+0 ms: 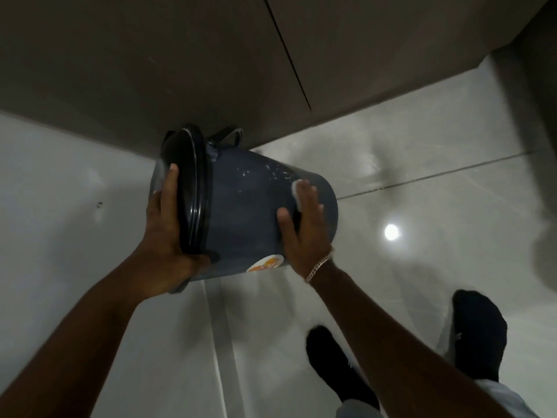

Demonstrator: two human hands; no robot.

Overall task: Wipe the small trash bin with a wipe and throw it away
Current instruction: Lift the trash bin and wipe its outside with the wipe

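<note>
A small dark blue trash bin (247,212) with a black lid is held in the air, tipped on its side with the lid facing left. My left hand (168,236) grips the lid end, fingers over the lid and thumb under the rim. My right hand (304,227) lies flat on the bin's side near its base, pressing a white wipe (297,191) against the plastic. Only an edge of the wipe shows past my fingers. A round orange and white sticker (265,263) sits on the bin's underside.
Brown cabinet fronts (211,61) stand just behind the bin. Glossy pale floor tiles (422,176) stretch below, with a bright light reflection at the right. My feet in black socks (479,330) stand at the lower right.
</note>
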